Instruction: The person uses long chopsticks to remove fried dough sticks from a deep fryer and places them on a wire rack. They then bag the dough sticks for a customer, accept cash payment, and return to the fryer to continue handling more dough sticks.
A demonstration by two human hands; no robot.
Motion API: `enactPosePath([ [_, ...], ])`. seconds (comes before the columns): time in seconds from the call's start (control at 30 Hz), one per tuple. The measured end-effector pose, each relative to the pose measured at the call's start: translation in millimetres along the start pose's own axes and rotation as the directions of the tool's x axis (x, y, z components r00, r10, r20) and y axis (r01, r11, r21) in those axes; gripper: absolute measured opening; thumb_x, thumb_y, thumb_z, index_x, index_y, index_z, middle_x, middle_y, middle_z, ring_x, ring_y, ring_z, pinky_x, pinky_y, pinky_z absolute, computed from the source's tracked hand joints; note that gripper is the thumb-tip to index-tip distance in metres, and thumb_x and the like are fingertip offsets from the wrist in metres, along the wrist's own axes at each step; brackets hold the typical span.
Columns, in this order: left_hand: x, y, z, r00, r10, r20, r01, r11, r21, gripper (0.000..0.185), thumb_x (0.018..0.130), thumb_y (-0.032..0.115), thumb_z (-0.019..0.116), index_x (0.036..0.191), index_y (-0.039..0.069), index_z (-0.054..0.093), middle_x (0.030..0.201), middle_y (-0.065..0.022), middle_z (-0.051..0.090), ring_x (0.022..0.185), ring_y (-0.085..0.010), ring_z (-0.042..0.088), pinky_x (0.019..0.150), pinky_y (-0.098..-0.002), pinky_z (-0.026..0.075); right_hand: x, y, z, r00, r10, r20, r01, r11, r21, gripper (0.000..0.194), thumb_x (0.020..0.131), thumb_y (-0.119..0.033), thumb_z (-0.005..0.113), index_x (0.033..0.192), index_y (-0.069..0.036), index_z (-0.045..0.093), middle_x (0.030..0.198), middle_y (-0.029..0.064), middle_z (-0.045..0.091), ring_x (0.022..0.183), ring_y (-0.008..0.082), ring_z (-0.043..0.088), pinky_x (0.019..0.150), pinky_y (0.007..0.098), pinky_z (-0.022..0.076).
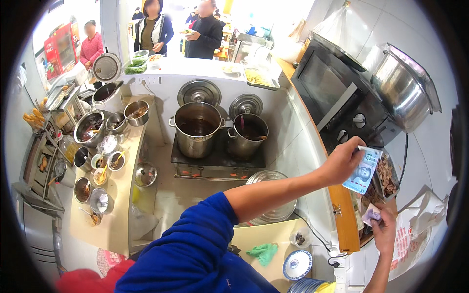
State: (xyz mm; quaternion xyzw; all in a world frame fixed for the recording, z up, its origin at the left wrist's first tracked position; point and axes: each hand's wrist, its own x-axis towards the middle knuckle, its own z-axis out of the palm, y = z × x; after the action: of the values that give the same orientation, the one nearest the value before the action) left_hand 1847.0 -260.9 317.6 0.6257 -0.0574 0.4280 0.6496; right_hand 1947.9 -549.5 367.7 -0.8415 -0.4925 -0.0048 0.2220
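My left hand [343,163] reaches across to the right side and holds a blue banknote [362,171] between thumb and fingers. Lower down, my right hand [384,225] pinches a purple banknote [372,215] over an open wooden drawer [344,223] with a metal lock on its front. Some paper notes seem to lie inside, but the hands and the blue note partly hide them. Just beyond the blue note sits a metal tray of chopped meat [388,175].
A black microwave oven [322,84] and a large steel pot [401,84] stand above the drawer. Two stockpots [198,135] sit on a stove ahead. Bowls and sauces crowd the left counter [113,227]. A green cloth [263,253] and plates [297,264] lie below. People stand beyond the serving ledge [190,67].
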Motion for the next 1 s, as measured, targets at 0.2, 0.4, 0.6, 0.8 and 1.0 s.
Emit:
enactPosePath([
  [0.2,-38,15,-3,0.814,-0.412,0.409,0.581,0.593,-0.558,0.032,0.101,0.024,0.057,0.125,0.002,0.059,0.106,-0.0043,0.067,0.093,-0.014,0.064,0.085,-0.0335,0.053,-40,-25,-13,0.986,-0.01,-0.167,0.012,1.0,0.012,0.029,0.086,0.005,0.053,0.114,0.008,0.06,0.115,0.018,0.064,0.108,0.0263,0.061,0.095,0.0329,0.0442],
  [0.4,-89,21,-16,0.625,-0.454,0.635,0.779,0.317,-0.541,0.038,0.105,0.02,0.048,0.137,0.0,0.049,0.141,-0.0239,0.053,0.129,-0.0359,0.055,0.107,-0.0505,0.045,-8,-48,-4,0.944,-0.109,-0.311,0.11,0.994,-0.013,0.015,0.096,0.0,0.049,0.099,0.007,0.062,0.115,0.0178,0.066,0.102,0.0313,0.064,0.087,0.0351,0.0493],
  [0.6,-84,26,-11,0.656,-0.366,0.66,0.755,0.323,-0.571,0.035,0.104,0.019,0.049,0.133,0.001,0.053,0.137,-0.0204,0.056,0.128,-0.0326,0.055,0.108,-0.0507,0.044,10,-78,27,0.809,-0.495,-0.317,0.515,0.857,-0.022,0.01,0.078,0.011,0.061,0.078,0.002,0.057,0.119,0.0195,0.061,0.099,0.0286,0.066,0.079,0.0349,0.0573],
  [0.8,-77,18,-10,0.791,-0.382,0.478,0.609,0.416,-0.675,0.028,0.104,0.017,0.05,0.124,-0.001,0.056,0.118,-0.0141,0.066,0.112,-0.0254,0.063,0.098,-0.0416,0.051,6,-93,55,0.792,-0.543,-0.279,0.599,0.779,0.185,0.025,0.068,0.016,0.063,0.084,-0.002,0.06,0.12,0.0151,0.054,0.107,0.0299,0.061,0.081,0.0355,0.0562],
  [1.0,-77,6,-46,0.857,-0.378,0.349,0.509,0.523,-0.684,0.025,0.102,0.018,0.051,0.117,-0.001,0.056,0.1,-0.0162,0.067,0.089,-0.0251,0.067,0.082,-0.0404,0.055,34,-58,22,0.918,-0.383,0.1,0.395,0.906,-0.154,0.02,0.074,0.011,0.064,0.09,0.001,0.059,0.136,0.0149,0.054,0.112,0.0347,0.057,0.089,0.0402,0.0518],
])
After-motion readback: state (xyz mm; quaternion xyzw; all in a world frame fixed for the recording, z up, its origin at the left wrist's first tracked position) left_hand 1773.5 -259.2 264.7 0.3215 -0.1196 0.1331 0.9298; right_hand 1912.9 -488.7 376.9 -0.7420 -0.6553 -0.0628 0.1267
